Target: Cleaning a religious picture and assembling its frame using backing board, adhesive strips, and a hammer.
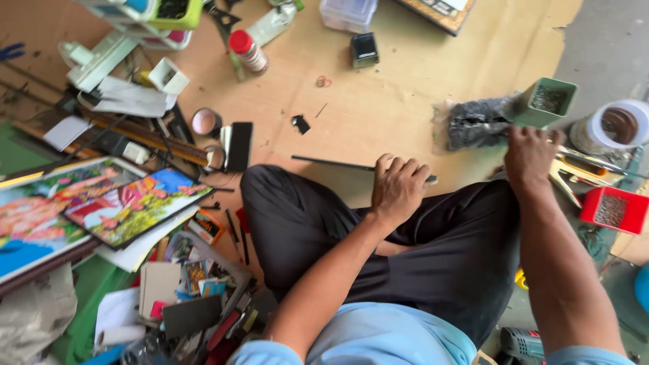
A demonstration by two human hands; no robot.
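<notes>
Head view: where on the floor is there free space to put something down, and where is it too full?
The brown board is bare between the small black box, the rubber bands and the dark bag. The left side is crowded around the colourful pictures. Right of the right hand, the red tray and tape roll leave little room.

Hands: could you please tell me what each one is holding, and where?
Left hand grips the thin dark strip near its right end; right hand holds the green box at its base.

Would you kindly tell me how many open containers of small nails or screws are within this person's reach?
2: a green box above the right hand, and a red tray beside that forearm. Others may be hidden.
</notes>
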